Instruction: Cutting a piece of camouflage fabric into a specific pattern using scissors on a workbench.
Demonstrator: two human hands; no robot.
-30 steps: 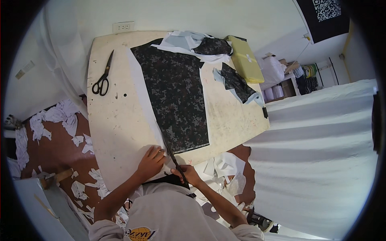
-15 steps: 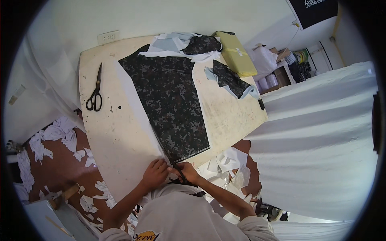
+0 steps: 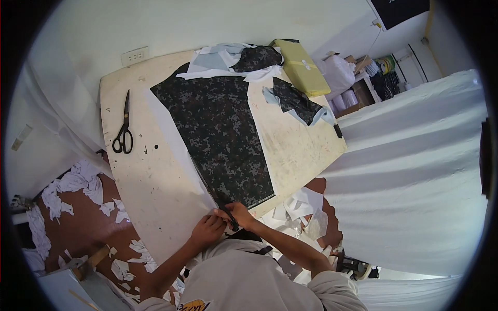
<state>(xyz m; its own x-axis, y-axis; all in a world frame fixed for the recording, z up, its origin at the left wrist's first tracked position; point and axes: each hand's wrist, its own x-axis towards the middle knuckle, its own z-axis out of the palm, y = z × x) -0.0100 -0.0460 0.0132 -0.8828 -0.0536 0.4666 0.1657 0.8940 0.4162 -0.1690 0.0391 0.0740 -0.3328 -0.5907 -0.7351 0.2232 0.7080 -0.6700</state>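
My right hand [image 3: 239,215] grips black scissors [image 3: 227,216] at the table's near edge, their blades lying along the left side of a dark digital-camouflage fabric piece [image 3: 212,135] over a white layer [image 3: 163,116]. Just left of the scissor handles, my left hand [image 3: 207,228] has its fingers closed on the near end of that white layer. A second pair of black scissors [image 3: 123,132] rests at the table's left. Camouflage and pale blue scraps [image 3: 295,101] lie to the right, with more layered pieces [image 3: 220,57] at the far edge.
The cream table [image 3: 129,181] has a yellow wrapped package [image 3: 301,70] at its back right. A white draped sheet [image 3: 404,171] fills the right. Cloth and paper scraps [image 3: 72,192] litter the reddish floor. A socket [image 3: 135,56] is on the wall; shelves with bundles [image 3: 337,78] stand behind.
The whole view has shifted and tilted slightly. My right hand and the scissors have moved a little up against the fabric's near end; my left hand stays beside them with fingers curled.
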